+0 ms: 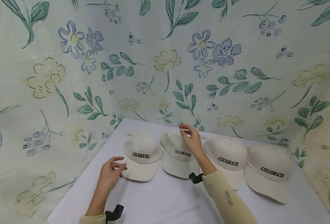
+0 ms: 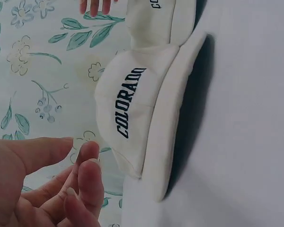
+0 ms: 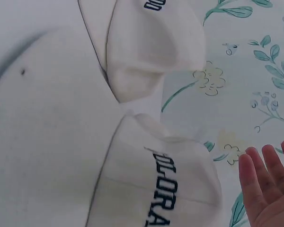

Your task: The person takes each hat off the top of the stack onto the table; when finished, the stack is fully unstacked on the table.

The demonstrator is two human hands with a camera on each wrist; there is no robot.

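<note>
Several cream baseball caps lettered COLORADO stand in a row on a white-covered table, brims toward me. My left hand (image 1: 109, 174) is beside the brim of the leftmost cap (image 1: 144, 144), its fingers loosely bent and holding nothing. In the left wrist view the thumb and fingertips (image 2: 91, 175) show apart from that cap. My right hand (image 1: 192, 141) is over the second cap (image 1: 169, 144), hiding part of its crown in the head view. Its fingers (image 3: 270, 165) look relaxed and empty in the right wrist view, beyond the crown of a cap (image 3: 194, 163).
To the right stand a third cap (image 1: 225, 147), its brim partly behind my right forearm, and a fourth cap (image 1: 271, 157) touching it. White cloth covers the table (image 1: 159, 202). A floral curtain (image 1: 142, 87) hangs behind and at the sides.
</note>
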